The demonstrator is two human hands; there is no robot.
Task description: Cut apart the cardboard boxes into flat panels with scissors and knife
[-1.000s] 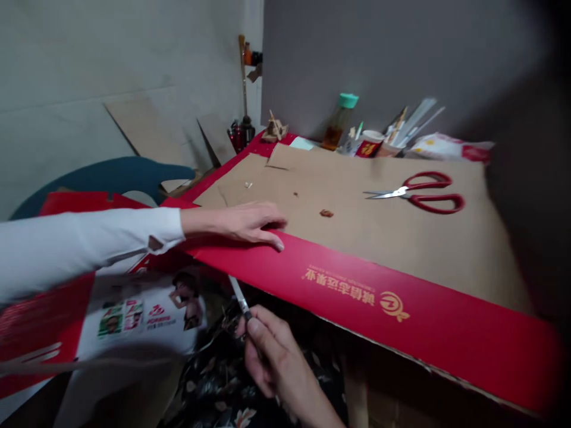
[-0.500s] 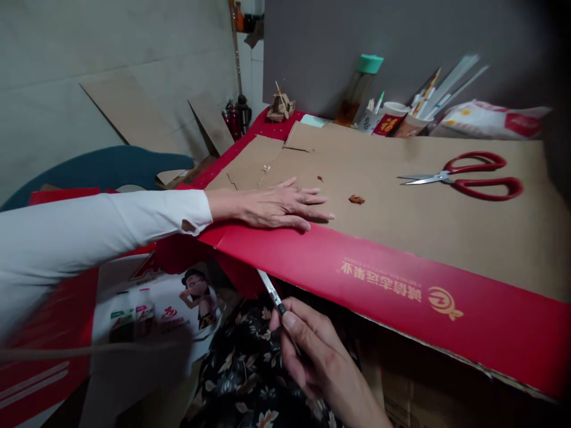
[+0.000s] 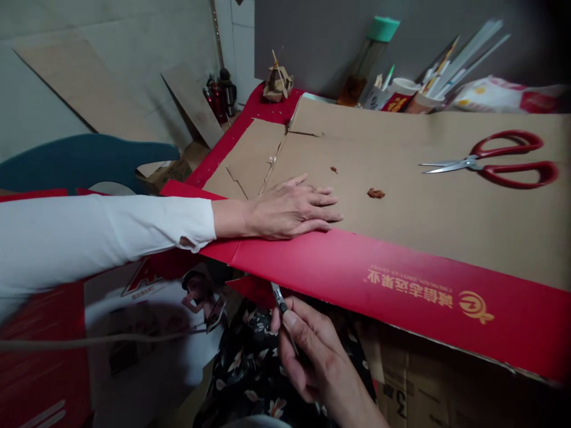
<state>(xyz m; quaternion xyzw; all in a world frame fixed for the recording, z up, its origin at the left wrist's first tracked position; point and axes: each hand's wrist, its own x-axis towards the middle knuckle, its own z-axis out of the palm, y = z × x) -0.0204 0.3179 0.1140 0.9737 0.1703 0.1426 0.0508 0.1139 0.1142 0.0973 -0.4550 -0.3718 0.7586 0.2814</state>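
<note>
Slim dark-handled cutter with a silvery blade (image 3: 278,297): your right hand (image 3: 319,345) has it gripped close, above black leaf-patterned cloth (image 3: 250,380), its tip by the glossy red, gold-lettered flap (image 3: 330,255); contact can't be made out. Over to your left hand (image 3: 289,211), palm down, gripping nothing, fingers slightly spread on the big brown cardboard sheet (image 3: 392,148) across the red tabletop (image 3: 263,106). Red-handled steel scissors (image 3: 471,163) lie over to the right! Off left, a curved teal chair back (image 3: 84,157); farther, a turquoise-lidded clear bottle (image 3: 363,62), then a plain grey panel (image 3: 312,47) and brown boards (image 3: 80,83) against the pale wall (image 3: 134,35).
</note>
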